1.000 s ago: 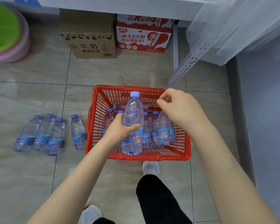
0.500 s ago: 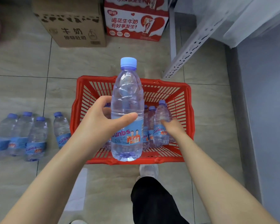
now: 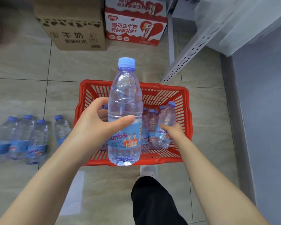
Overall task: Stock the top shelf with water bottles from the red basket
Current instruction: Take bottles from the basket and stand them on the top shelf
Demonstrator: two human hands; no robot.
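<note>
A red basket (image 3: 186, 111) stands on the tiled floor in front of me with several water bottles (image 3: 150, 127) upright inside. My left hand (image 3: 96, 125) grips one clear water bottle (image 3: 125, 101) with a blue cap and blue label, held upright above the basket's near left part. My right hand (image 3: 173, 132) is down inside the basket at its right side, wrapped around a second water bottle (image 3: 166, 124) that tilts to the right. The top shelf is out of view.
Several more bottles (image 3: 28, 137) stand on the floor left of the basket. A brown carton (image 3: 71, 30) and a red-and-white carton (image 3: 135, 25) sit behind it. A white perforated shelf post (image 3: 190, 54) slants at upper right. My dark trouser leg (image 3: 152, 200) is below.
My left hand has lifted its bottle higher out of the basket. My right hand went from above the basket down into it and took hold of a second bottle, now tilted and slightly raised.
</note>
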